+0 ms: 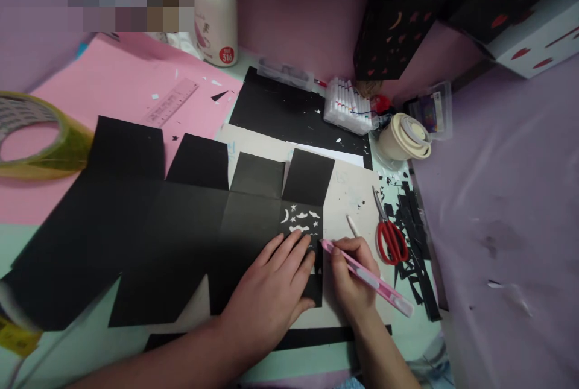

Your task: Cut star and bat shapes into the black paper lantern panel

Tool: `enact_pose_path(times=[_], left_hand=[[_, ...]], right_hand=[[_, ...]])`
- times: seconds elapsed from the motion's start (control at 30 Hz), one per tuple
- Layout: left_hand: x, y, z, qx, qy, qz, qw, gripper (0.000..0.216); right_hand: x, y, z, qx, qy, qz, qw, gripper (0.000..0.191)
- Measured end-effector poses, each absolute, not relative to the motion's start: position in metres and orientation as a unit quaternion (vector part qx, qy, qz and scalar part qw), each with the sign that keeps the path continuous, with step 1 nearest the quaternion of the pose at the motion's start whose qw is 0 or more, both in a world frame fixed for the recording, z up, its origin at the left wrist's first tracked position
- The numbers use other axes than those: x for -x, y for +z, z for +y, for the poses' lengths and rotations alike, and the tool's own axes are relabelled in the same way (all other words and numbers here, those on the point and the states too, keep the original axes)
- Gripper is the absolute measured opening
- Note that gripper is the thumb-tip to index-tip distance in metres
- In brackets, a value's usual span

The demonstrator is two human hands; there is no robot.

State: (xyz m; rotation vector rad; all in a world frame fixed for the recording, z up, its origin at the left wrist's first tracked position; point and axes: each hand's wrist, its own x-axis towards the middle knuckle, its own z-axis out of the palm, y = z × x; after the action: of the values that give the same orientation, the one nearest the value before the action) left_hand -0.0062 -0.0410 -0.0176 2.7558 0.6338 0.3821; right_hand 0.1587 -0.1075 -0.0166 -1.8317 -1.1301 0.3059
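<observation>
A large sheet of black card, cut with flaps along both long edges, lies flat across the desk. Its right end panel has cut-out shapes: a moon, stars and clouds. My left hand rests flat on this panel with fingers stretched out, covering part of the cut-outs. In my right hand is a pink utility knife, held like a pen, its tip at the card's right edge. Just beyond the right hand lies a white pen-like stick, partly hidden by the fingers.
Red-handled scissors lie at right beside black paper scraps. Behind stand a box of markers, a lidded cup and a white bottle. At left are a tape roll, a ruler and pink paper.
</observation>
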Motion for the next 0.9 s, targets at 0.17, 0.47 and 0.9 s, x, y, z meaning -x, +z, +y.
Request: enact_pose_path(times=[0.17, 0.47, 0.9], left_hand=[[0.0069, -0.0174, -0.0415, -0.955, 0.133, 0.221, 0.147, 0.060], [0.0066, -0.0180, -0.0414, -0.953, 0.137, 0.224, 0.151, 0.058], [0.0063, -0.0171, -0.0414, -0.953, 0.133, 0.224, 0.153, 0.055]], right_hand=[[-0.1578, -0.0178, -0.1078, 0.746, 0.141, -0.460, 0.461, 0.009], [-0.1603, -0.0191, -0.1090, 0.758, 0.128, -0.478, 0.425, 0.009], [-0.1555, -0.0173, -0.1090, 0.756, 0.107, -0.494, 0.416, 0.007]])
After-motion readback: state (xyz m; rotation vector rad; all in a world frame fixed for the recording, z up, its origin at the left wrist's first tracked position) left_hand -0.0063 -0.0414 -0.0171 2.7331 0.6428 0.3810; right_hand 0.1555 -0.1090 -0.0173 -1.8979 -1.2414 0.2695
